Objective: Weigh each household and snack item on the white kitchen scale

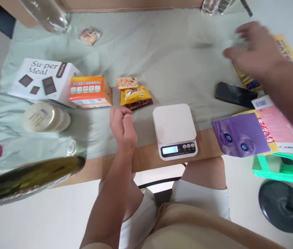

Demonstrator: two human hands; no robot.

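My left hand [123,127] rests on the green cloth with its fingers curled in, and nothing shows in it. Just beyond its knuckles lies a small pile of wrapped snacks: a yellow packet [136,95], a pinkish one [127,83] and a dark brown one [141,104]. To the right of that hand, a white kitchen scale [174,124] with a lit display stands at the table's front edge, its plate bare. My right hand [255,48], smeared by motion, hovers with fingers apart over a yellow package [286,48]; I see nothing held in it.
At left stand a white Su-per Meal box [45,81], an orange box [90,91], a lidded jar [46,117] and bottles, one dark green [32,180]. A wrapped snack [89,36] lies farther back. At right are a phone [236,94] and a purple package [242,135].
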